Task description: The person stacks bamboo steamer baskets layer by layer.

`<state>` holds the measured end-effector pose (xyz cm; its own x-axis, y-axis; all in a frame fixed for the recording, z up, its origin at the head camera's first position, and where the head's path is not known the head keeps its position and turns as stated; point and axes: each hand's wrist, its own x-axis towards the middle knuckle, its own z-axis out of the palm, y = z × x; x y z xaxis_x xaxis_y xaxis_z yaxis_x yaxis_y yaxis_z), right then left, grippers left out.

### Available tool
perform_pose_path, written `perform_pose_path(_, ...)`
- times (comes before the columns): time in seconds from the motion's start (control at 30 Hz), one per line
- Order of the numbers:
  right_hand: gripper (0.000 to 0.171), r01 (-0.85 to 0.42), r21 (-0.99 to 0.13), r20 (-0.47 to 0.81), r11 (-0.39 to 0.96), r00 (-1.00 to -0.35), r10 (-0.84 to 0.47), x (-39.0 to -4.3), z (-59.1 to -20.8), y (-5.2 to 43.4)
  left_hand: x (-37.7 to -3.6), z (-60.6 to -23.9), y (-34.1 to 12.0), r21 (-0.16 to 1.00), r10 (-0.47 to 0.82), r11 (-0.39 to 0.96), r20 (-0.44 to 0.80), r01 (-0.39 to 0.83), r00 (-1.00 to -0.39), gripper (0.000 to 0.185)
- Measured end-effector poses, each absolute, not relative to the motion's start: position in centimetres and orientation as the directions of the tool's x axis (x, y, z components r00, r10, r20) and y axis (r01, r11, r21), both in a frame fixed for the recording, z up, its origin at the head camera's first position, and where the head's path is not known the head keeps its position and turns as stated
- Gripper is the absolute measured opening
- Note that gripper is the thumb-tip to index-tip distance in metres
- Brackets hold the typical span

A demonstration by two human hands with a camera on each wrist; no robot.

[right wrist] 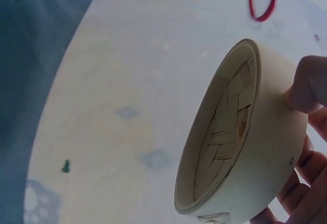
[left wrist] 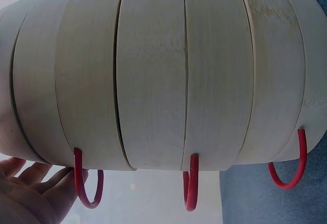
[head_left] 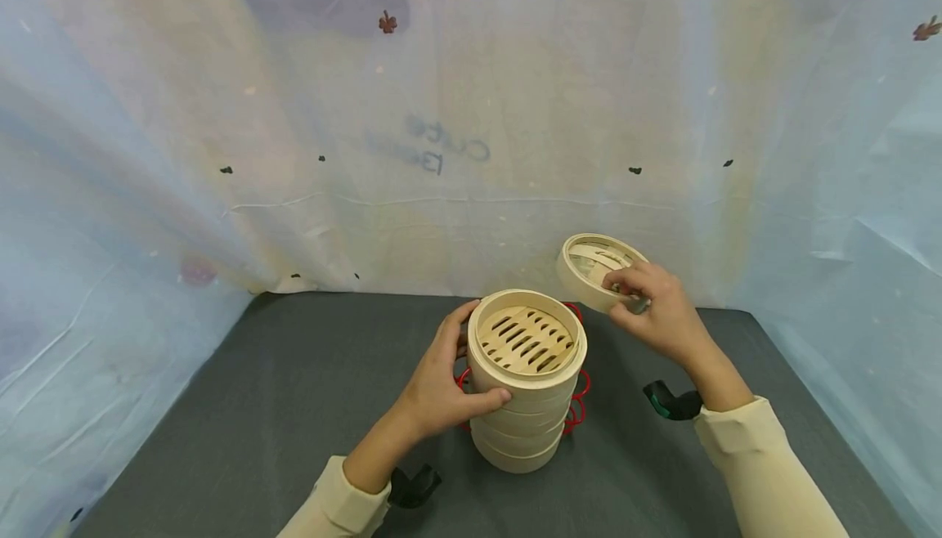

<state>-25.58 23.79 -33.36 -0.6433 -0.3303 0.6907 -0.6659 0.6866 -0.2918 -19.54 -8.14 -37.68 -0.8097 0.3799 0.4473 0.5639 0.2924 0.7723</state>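
Note:
A tall stack of bamboo steamer baskets [head_left: 518, 423] stands upright on the dark table, its slatted top basket [head_left: 527, 340] uncovered. My left hand [head_left: 434, 387] grips the stack near its top, thumb across the front and fingers round the far left side. Off to the right, my right hand [head_left: 658, 309] holds a round bamboo lid [head_left: 577, 280] by its edge, raised and tilted beside the stack. The lid's woven inside [right wrist: 225, 127] shows in the right wrist view, with the thumb [right wrist: 309, 83] against its outer wall. Red loop handles [left wrist: 191, 183] stick out from the baskets' sides.
The dark grey table [head_left: 294, 407] extends on both sides of the stack. Behind it hangs a pale patterned sheet [head_left: 515, 113], which also lines the left and right sides. Black straps [head_left: 673, 401] sit at both wrists, by the cream sleeves [head_left: 765, 464].

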Motion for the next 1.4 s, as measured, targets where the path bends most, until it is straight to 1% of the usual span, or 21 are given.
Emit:
perform_pose_path(0.3,0.028,-0.723,-0.273,0.727,0.634,-0.587,-0.356,-24.4,-31.3,22.2,-19.6,-37.7,-8.2,0.778,0.378,0.296,0.437,0.554,-0.816,0.099)
perform_pose_path(0.63,0.033,-0.818,-0.204,0.768,0.538,-0.474,-0.430,-22.7,-29.8,20.4,-19.8,-37.8,-8.3,0.778,0.378,0.294,0.439,0.555,-0.815,0.098)
perform_pose_path(0.73,0.031,-0.837,-0.177,0.772,0.518,-0.445,-0.455,-22.2,-29.5,20.0,-19.8,-37.8,-8.3,0.779,0.379,0.291,0.439,0.556,-0.814,0.098)
perform_pose_path(0.87,0.027,-0.854,-0.158,0.768,0.496,-0.422,-0.482,-21.5,-29.3,19.3,-19.8,-37.8,-8.4,0.781,0.381,0.285,0.440,0.556,-0.813,0.099)
perform_pose_path(1.03,0.031,-0.879,-0.128,0.767,0.460,-0.381,-0.516,-20.7,-29.1,18.4,-19.8,-37.8,-8.4,0.779,0.381,0.286,0.442,0.558,-0.812,0.098)
perform_pose_path(1.07,0.030,-0.883,-0.122,0.766,0.453,-0.374,-0.524,-20.6,-29.0,18.2,-19.8,-37.8,-8.4,0.778,0.382,0.285,0.444,0.560,-0.811,0.098)
perform_pose_path(1.2,0.027,-0.887,-0.112,0.748,0.449,-0.373,-0.549,-19.9,-29.0,17.6,-19.8,-37.8,-8.5,0.777,0.382,0.288,0.442,0.560,-0.811,0.098)
perform_pose_path(1.4,0.028,-0.887,-0.082,0.729,0.454,-0.364,-0.580,-19.0,-28.9,16.8,-19.9,-38.0,-8.5,0.777,0.377,0.297,0.438,0.555,-0.816,0.099)
